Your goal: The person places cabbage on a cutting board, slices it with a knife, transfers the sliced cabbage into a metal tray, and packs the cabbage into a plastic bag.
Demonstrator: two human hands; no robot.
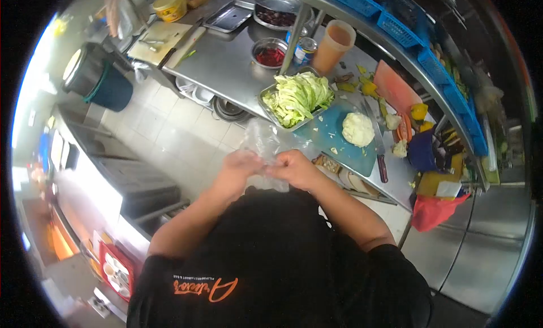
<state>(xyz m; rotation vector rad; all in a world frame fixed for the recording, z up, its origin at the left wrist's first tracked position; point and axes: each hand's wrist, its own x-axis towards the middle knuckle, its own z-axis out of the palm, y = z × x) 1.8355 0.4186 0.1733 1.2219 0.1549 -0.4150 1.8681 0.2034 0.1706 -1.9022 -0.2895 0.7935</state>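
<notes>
In front of my chest, both hands pinch a clear plastic bag (263,136). My left hand (242,163) is closed on its left side, somewhat blurred. My right hand (295,167) grips the bag with bent fingers, close beside the left. Just beyond the bag, a metal tray (281,122) heaped with cut cabbage (300,99) stands at the counter's edge. To its right a cauliflower head (358,129) rests on a teal cutting board (334,136). A knife (380,152) with a dark red handle lies along the board's right side.
The steel counter (226,62) holds a bowl of red pieces (270,56), an orange-brown container (335,45), a can (306,49) and a white board (160,39) with a knife. Blue baskets (401,31) line the shelf above. A dark bin (110,84) stands left on the tiled floor.
</notes>
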